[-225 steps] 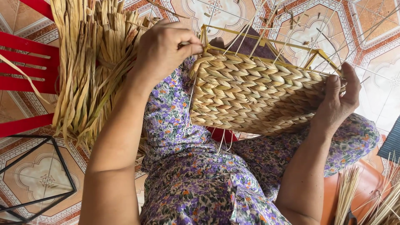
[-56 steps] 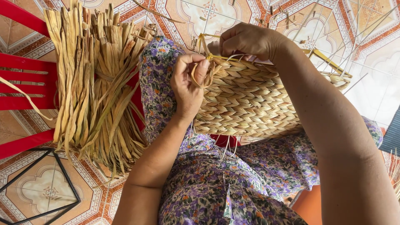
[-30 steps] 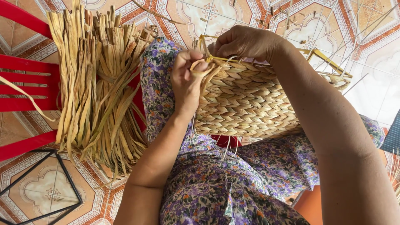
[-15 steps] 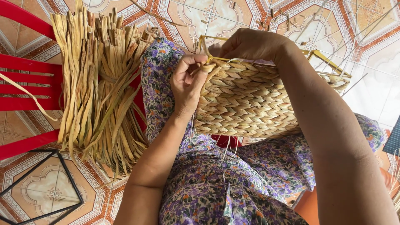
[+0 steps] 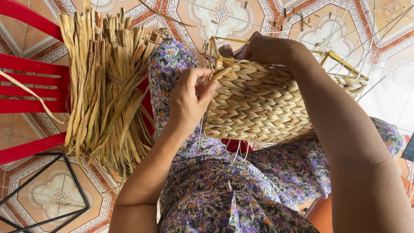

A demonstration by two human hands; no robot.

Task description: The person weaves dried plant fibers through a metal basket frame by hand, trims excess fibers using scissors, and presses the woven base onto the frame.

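Note:
A half-woven straw basket on a yellow wire frame rests on my lap, over a purple flowered dress. My left hand pinches a dried straw strand at the basket's left top corner. My right hand reaches over the top rim and grips the weave there, its fingers partly hidden behind the basket. Thin white warp strings hang below the basket.
A thick bundle of dried straw strands lies across a red plastic chair at my left. A black wire frame stands on the patterned tile floor at lower left. Loose straw bits lie on the tiles beyond the basket.
Over the last seconds both hands came to the basket's left top corner. My left thumb and fingers shift slightly on the strand; the basket stays put.

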